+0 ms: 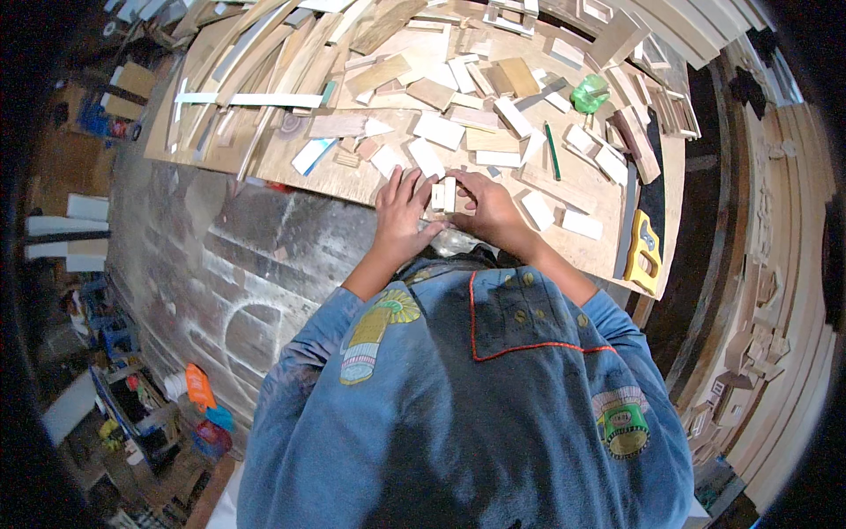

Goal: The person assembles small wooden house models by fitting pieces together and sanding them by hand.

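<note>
At the near edge of the wooden workbench, two small pale wooden blocks stand side by side between my hands. My left hand (405, 210) is beside the left-hand block (437, 197), its fingers spread toward the bench and its thumb reaching in under the blocks. Curled around the right-hand block (450, 194), my right hand (493, 210) grips it between thumb and fingers; part of that grip is hidden. Just beyond my left fingertips lies a white-faced wooden block (426, 159). A larger white block (439, 131) rests farther in.
Loose offcuts cover the bench (352, 181). A yellow-handled saw (644, 253) lies at its right edge. Farther in are a green pencil (552, 152) and a crumpled green plastic piece (590, 93). Long wooden strips (264, 70) fill the far left; stacked boards (793, 291) stand right.
</note>
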`<state>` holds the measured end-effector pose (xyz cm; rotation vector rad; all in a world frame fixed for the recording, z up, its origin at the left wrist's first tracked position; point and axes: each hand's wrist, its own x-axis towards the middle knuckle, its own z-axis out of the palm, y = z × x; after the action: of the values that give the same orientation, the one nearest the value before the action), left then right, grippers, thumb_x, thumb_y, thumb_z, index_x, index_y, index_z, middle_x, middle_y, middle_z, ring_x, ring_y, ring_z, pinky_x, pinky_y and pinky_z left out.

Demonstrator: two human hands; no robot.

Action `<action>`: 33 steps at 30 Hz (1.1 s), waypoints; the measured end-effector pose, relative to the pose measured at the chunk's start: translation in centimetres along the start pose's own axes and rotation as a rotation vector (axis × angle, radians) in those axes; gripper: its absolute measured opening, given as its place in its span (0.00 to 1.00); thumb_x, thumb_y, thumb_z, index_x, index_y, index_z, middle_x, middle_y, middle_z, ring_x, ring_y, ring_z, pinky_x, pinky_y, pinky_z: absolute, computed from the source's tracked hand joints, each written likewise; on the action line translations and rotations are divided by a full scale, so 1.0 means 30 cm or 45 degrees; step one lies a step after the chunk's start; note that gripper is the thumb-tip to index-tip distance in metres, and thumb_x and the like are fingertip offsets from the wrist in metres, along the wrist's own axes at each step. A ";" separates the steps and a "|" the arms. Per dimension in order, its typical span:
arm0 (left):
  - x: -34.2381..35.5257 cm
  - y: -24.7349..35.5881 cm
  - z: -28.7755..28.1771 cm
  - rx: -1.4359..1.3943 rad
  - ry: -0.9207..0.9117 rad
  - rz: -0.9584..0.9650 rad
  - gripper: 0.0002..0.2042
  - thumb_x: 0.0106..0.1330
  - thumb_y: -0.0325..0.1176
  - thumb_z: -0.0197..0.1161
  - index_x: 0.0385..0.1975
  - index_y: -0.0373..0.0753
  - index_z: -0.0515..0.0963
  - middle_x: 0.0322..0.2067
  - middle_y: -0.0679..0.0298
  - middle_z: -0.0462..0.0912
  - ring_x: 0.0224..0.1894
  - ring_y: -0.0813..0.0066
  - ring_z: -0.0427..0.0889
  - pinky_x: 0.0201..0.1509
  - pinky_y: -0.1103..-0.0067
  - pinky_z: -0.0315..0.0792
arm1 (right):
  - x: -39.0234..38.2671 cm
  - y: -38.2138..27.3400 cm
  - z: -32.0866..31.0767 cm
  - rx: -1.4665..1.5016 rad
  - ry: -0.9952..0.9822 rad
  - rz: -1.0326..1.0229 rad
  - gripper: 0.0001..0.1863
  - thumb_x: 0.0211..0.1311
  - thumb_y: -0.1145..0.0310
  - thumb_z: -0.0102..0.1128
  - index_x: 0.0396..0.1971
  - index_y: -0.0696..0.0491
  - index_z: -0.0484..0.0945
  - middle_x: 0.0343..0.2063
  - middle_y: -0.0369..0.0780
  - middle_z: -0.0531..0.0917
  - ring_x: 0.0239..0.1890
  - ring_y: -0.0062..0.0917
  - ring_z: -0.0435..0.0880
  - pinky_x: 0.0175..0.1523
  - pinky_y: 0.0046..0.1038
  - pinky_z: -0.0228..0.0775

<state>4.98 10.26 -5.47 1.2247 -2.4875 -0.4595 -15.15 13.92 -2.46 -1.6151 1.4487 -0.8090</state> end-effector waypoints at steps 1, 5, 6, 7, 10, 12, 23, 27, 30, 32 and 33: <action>0.001 0.003 0.001 0.001 -0.008 -0.006 0.38 0.48 0.48 0.70 0.63 0.49 0.67 0.63 0.54 0.64 0.70 0.48 0.51 0.68 0.53 0.48 | -0.001 -0.003 0.002 0.018 0.021 -0.038 0.38 0.45 0.70 0.74 0.60 0.55 0.69 0.49 0.44 0.77 0.46 0.31 0.80 0.47 0.28 0.75; -0.003 -0.012 0.011 0.050 -0.020 0.021 0.39 0.50 0.51 0.69 0.64 0.47 0.65 0.64 0.53 0.62 0.71 0.46 0.52 0.68 0.53 0.48 | -0.031 0.025 -0.076 -0.107 0.228 -0.047 0.34 0.44 0.68 0.72 0.56 0.55 0.72 0.43 0.44 0.80 0.42 0.30 0.81 0.45 0.28 0.74; -0.006 -0.017 0.014 0.050 -0.009 0.031 0.39 0.50 0.51 0.69 0.64 0.46 0.65 0.64 0.53 0.62 0.71 0.46 0.52 0.69 0.53 0.48 | -0.028 0.034 -0.111 -0.177 0.298 -0.024 0.33 0.44 0.67 0.72 0.55 0.55 0.73 0.41 0.44 0.81 0.41 0.30 0.81 0.44 0.28 0.74; -0.007 -0.019 0.016 0.049 0.003 0.040 0.39 0.51 0.51 0.69 0.64 0.46 0.65 0.64 0.53 0.62 0.71 0.46 0.51 0.69 0.54 0.47 | -0.033 0.043 -0.174 -0.169 0.423 0.056 0.32 0.44 0.63 0.71 0.52 0.55 0.76 0.37 0.44 0.82 0.38 0.30 0.81 0.43 0.29 0.74; -0.008 -0.009 0.009 0.037 0.025 0.067 0.39 0.51 0.49 0.70 0.64 0.46 0.65 0.64 0.53 0.62 0.70 0.46 0.52 0.69 0.54 0.47 | -0.022 0.156 -0.343 -0.568 0.690 0.243 0.34 0.44 0.57 0.72 0.53 0.56 0.76 0.38 0.47 0.83 0.37 0.33 0.84 0.42 0.30 0.76; -0.002 -0.005 0.009 0.010 0.038 0.073 0.38 0.50 0.48 0.70 0.64 0.46 0.66 0.64 0.53 0.63 0.70 0.46 0.52 0.68 0.54 0.47 | -0.022 0.202 -0.443 -0.542 0.695 0.324 0.35 0.44 0.56 0.73 0.54 0.56 0.75 0.39 0.48 0.83 0.38 0.33 0.84 0.43 0.30 0.76; -0.013 0.008 0.002 -0.097 0.128 0.104 0.36 0.50 0.44 0.72 0.61 0.42 0.69 0.66 0.50 0.61 0.71 0.43 0.50 0.70 0.56 0.48 | -0.333 0.201 -0.439 -0.570 0.282 0.236 0.19 0.41 0.61 0.74 0.35 0.52 0.83 0.30 0.42 0.83 0.33 0.36 0.82 0.36 0.32 0.74; -0.003 -0.004 0.012 -0.152 0.150 0.076 0.32 0.48 0.45 0.73 0.56 0.43 0.75 0.66 0.51 0.61 0.71 0.43 0.50 0.70 0.55 0.51 | -0.294 0.137 -0.292 -0.851 0.435 0.049 0.22 0.39 0.59 0.74 0.37 0.50 0.82 0.30 0.42 0.81 0.34 0.38 0.81 0.36 0.35 0.74; 0.008 -0.009 0.020 -0.176 0.139 0.061 0.32 0.47 0.45 0.74 0.54 0.44 0.76 0.66 0.53 0.62 0.71 0.43 0.50 0.70 0.56 0.51 | -0.251 0.139 -0.237 -0.941 0.424 0.098 0.20 0.39 0.60 0.73 0.36 0.51 0.82 0.29 0.43 0.80 0.34 0.38 0.81 0.35 0.37 0.74; 0.006 -0.008 0.026 -0.174 0.136 0.042 0.31 0.46 0.45 0.75 0.54 0.44 0.77 0.65 0.53 0.62 0.71 0.43 0.49 0.70 0.56 0.51 | -0.232 0.176 -0.229 -0.862 0.428 0.026 0.19 0.40 0.63 0.72 0.35 0.54 0.82 0.29 0.44 0.81 0.33 0.38 0.81 0.34 0.36 0.74; 0.005 -0.011 0.027 -0.168 0.136 0.032 0.31 0.45 0.45 0.75 0.53 0.44 0.77 0.65 0.54 0.63 0.71 0.44 0.49 0.71 0.56 0.51 | -0.220 0.182 -0.236 -0.776 0.425 -0.041 0.19 0.40 0.65 0.72 0.35 0.55 0.82 0.29 0.44 0.81 0.33 0.38 0.81 0.34 0.35 0.74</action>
<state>4.78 10.07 -6.31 1.1352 -2.3406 -0.5291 -24.81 19.31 -3.57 -2.0162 2.0542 -0.7164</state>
